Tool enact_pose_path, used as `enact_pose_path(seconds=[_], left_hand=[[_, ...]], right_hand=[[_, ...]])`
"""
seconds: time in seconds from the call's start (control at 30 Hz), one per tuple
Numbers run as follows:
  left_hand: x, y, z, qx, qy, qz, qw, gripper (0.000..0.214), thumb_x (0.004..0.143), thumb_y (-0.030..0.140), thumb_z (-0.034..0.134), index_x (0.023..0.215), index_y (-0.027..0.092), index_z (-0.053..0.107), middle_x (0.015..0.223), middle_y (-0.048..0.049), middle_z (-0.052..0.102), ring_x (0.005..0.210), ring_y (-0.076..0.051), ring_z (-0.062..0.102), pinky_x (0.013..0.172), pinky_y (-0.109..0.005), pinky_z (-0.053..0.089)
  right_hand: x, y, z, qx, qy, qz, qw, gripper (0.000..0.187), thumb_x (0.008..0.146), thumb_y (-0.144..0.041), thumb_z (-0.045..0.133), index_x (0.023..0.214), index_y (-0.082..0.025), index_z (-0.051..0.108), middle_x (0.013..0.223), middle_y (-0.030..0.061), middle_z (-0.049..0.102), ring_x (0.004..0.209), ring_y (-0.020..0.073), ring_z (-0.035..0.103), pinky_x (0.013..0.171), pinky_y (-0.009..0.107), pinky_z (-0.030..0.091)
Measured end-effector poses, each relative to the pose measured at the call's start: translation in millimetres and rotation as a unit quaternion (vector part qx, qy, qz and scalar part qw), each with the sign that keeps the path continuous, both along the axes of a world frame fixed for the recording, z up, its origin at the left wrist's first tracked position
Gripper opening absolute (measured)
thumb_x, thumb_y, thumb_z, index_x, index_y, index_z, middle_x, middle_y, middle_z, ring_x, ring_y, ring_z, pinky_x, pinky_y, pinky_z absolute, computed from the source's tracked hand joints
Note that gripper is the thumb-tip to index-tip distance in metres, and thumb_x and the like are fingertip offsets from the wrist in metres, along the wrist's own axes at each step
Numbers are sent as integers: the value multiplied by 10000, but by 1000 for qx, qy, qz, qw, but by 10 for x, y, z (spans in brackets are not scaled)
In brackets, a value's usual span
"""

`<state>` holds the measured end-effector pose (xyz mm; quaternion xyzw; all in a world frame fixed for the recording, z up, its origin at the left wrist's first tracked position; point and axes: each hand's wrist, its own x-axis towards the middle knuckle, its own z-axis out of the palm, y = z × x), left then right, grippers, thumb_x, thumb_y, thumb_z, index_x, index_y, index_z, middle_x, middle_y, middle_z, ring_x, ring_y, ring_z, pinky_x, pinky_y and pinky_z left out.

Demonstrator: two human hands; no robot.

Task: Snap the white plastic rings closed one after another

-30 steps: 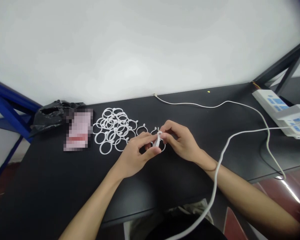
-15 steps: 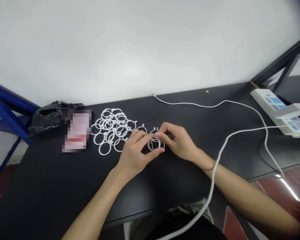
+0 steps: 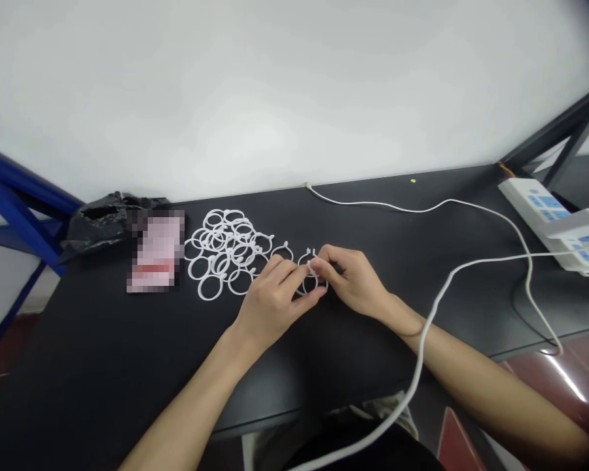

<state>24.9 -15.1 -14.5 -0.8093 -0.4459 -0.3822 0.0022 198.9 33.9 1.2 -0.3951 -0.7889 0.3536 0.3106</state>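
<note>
White plastic rings with small tabs, like curtain rings, lie in a loose pile point(image 3: 226, 245) on the black table, left of my hands. Between my fingers are white rings point(image 3: 310, 284), overlapping, perhaps two of them. My left hand point(image 3: 275, 294) curls round their left side, thumb below and fingers above. At their top right, my right hand point(image 3: 348, 278) pinches the tab end between thumb and index finger. Behind them another ring point(image 3: 305, 255) shows partly on the table. One more ring point(image 3: 281, 250) lies just beyond my left fingers, partly hidden.
A pink blurred packet point(image 3: 158, 252) and a crumpled black plastic bag point(image 3: 110, 222) are at the left. A white cable point(image 3: 436, 301) passes over my right forearm; a thinner one point(image 3: 373, 206) runs along the back. At the right stands a white device point(image 3: 544, 209) with blue labels.
The view has shifted slightly. Both hands keep their hold, and the rings between them have turned a little, overlapping differently.
</note>
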Motion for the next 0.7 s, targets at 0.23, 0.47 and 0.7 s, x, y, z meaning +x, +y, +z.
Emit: enact_pose_path(seconds=[0.23, 0.47, 0.7], left_hand=[[-14, 26, 44, 26, 22, 26, 999, 155, 918, 241, 581, 855, 127, 665, 689, -44, 607, 686, -170, 500, 672, -303, 493], [-21, 31, 5, 27, 33, 62, 997, 196, 939, 301, 559, 918, 139, 667, 737, -56, 622, 726, -185, 531, 699, -317, 499], [-37, 25, 71, -98, -85, 60, 990, 215, 920, 334, 605, 1023, 155, 667, 803, -40, 665, 761, -173, 586, 737, -314, 504]], right_hand=[[-21, -35, 25, 1, 0, 13, 1000, 297, 956, -351, 544, 713, -180, 534, 644, -29, 575, 569, 82, 497, 555, 208, 387], [-32, -48, 17, -17, 29, 4, 999, 151, 911, -336, 616, 883, -187, 615, 726, -11, 631, 615, 99, 572, 582, 220, 468], [-12, -24, -41, -9, 56, -26, 998, 217, 901, -287, 637, 1110, -230, 619, 834, 7, 704, 733, 133, 671, 669, 256, 543]])
